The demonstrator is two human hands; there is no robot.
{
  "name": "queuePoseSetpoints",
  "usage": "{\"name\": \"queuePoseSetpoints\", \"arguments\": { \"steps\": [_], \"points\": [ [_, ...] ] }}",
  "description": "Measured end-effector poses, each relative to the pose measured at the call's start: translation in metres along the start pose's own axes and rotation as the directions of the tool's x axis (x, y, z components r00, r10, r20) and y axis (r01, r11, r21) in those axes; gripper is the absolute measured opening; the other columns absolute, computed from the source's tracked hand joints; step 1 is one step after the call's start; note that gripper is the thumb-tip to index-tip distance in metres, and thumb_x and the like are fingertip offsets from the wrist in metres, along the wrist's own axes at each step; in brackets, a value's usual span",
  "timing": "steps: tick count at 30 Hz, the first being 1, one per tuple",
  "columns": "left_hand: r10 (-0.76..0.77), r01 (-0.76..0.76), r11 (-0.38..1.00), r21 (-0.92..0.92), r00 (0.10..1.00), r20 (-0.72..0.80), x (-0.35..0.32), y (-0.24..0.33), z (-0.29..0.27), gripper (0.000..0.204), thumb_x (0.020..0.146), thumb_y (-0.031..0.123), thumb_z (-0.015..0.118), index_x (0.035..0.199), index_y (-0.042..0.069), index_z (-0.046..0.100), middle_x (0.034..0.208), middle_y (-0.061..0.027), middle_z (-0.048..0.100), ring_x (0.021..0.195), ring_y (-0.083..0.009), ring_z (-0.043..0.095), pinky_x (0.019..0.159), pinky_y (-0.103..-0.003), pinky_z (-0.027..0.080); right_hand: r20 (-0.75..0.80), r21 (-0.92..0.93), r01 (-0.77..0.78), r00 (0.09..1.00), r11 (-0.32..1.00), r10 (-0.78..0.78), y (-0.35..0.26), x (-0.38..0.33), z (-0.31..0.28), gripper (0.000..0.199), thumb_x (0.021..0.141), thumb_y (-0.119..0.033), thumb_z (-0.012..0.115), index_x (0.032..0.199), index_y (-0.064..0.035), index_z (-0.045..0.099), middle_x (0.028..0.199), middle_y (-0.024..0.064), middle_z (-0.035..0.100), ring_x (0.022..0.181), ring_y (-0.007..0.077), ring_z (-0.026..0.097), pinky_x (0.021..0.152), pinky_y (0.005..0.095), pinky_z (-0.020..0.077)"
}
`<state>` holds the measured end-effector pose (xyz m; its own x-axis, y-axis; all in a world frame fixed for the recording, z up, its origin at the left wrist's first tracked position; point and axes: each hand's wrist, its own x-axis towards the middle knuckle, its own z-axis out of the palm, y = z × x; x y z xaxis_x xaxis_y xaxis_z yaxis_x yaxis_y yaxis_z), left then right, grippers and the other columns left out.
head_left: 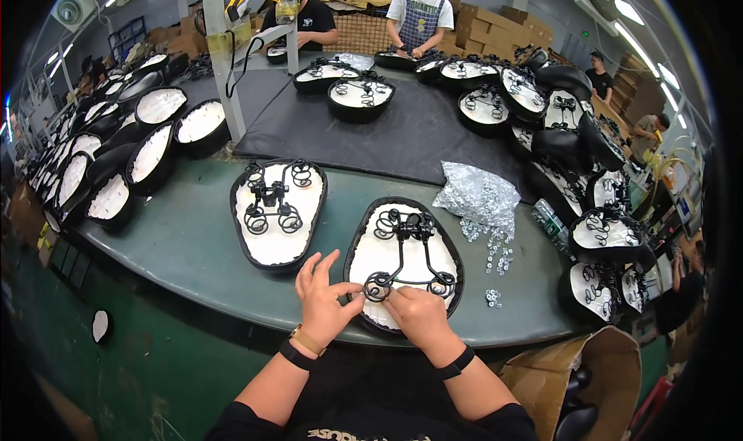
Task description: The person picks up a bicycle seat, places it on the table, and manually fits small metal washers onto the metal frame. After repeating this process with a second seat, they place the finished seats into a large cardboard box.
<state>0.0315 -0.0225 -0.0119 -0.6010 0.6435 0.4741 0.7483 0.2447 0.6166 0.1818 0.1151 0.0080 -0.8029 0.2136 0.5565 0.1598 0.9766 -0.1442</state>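
An upturned bicycle saddle (403,259), white underneath with a black rim, lies at the near edge of the green table (186,240), directly in front of the person. A black wire spring frame (406,247) sits on its underside. The left hand (323,300) pinches the coiled spring (378,286) at the saddle's near left corner between thumb and forefinger, the other fingers spread loosely. The right hand (420,313) rests curled on the saddle's near edge just right of that coil; whether its fingers grip anything cannot be told, since they are tucked under. A second upturned saddle (279,213) lies just left, and a clear bag of small metal nuts (480,197) spills beside the right.
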Motion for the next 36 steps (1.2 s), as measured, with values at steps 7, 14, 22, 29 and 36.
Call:
{"name": "queuePoseSetpoints", "arguments": {
  "steps": [7, 14, 22, 29, 36],
  "points": [
    [-0.038, 0.073, 0.982, -0.174, 0.980, 0.197, 0.011, -0.014, 0.009, 0.017, 0.076, 0.026, 0.083, 0.093, 0.023, 0.084, 0.155, -0.0125, 0.047, 0.146, -0.0386, 0.030, 0.120, -0.052, 0.018, -0.043, 0.001, 0.160, 0.986, 0.987, -0.160, 0.006, 0.000, 0.005, 0.009, 0.081, -0.007, 0.065, 0.089, -0.0087, 0.070, 0.070, 0.0015, 0.058, 0.058, 0.0187, 0.064, 0.049, 0.0330, 0.0495],
    [-0.054, 0.069, 0.994, -0.086, 0.985, 0.164, 0.010, -0.014, 0.018, 0.019, 0.076, 0.027, 0.085, 0.094, 0.022, 0.084, 0.154, -0.0129, 0.049, 0.144, -0.0389, 0.033, 0.119, -0.052, 0.020, -0.026, -0.041, 0.111, 0.993, 0.993, -0.112, 0.001, -0.005, 0.011, 0.009, 0.081, -0.009, 0.067, 0.090, -0.0085, 0.068, 0.072, 0.0017, 0.061, 0.058, 0.0198, 0.063, 0.052, 0.0325, 0.0494],
    [-0.034, 0.042, 0.998, -0.049, 0.986, 0.164, 0.011, -0.009, 0.015, 0.017, 0.075, 0.026, 0.085, 0.091, 0.019, 0.084, 0.152, -0.0132, 0.051, 0.144, -0.0380, 0.034, 0.118, -0.052, 0.021, -0.081, 0.108, -0.073, 0.993, 0.992, 0.082, -0.020, -0.009, 0.007, 0.015, 0.084, -0.018, 0.076, 0.089, -0.0078, 0.067, 0.077, 0.0067, 0.058, 0.069, 0.0266, 0.063, 0.061, 0.0401, 0.0514],
    [-0.020, 0.035, 0.996, -0.079, 0.984, 0.175, 0.009, -0.014, 0.018, 0.019, 0.076, 0.025, 0.085, 0.092, 0.015, 0.083, 0.154, -0.0176, 0.047, 0.143, -0.0390, 0.035, 0.117, -0.051, 0.025, 0.029, 0.153, -0.206, 0.979, 0.967, 0.204, -0.023, -0.010, 0.004, 0.016, 0.087, -0.022, 0.074, 0.087, -0.0076, 0.068, 0.080, 0.0082, 0.061, 0.075, 0.0273, 0.066, 0.064, 0.0415, 0.0536],
    [0.141, -0.079, 0.964, -0.254, 0.962, 0.233, 0.000, -0.018, 0.000, 0.038, 0.078, 0.024, 0.081, 0.115, 0.015, 0.079, 0.159, -0.0239, 0.038, 0.142, -0.0413, 0.036, 0.118, -0.051, 0.028, 0.109, 0.212, -0.309, 0.950, 0.927, 0.292, -0.022, -0.008, 0.001, 0.015, 0.090, -0.025, 0.071, 0.087, -0.0104, 0.071, 0.080, 0.0063, 0.063, 0.078, 0.0284, 0.067, 0.064, 0.0420, 0.0547]
  ]
}}
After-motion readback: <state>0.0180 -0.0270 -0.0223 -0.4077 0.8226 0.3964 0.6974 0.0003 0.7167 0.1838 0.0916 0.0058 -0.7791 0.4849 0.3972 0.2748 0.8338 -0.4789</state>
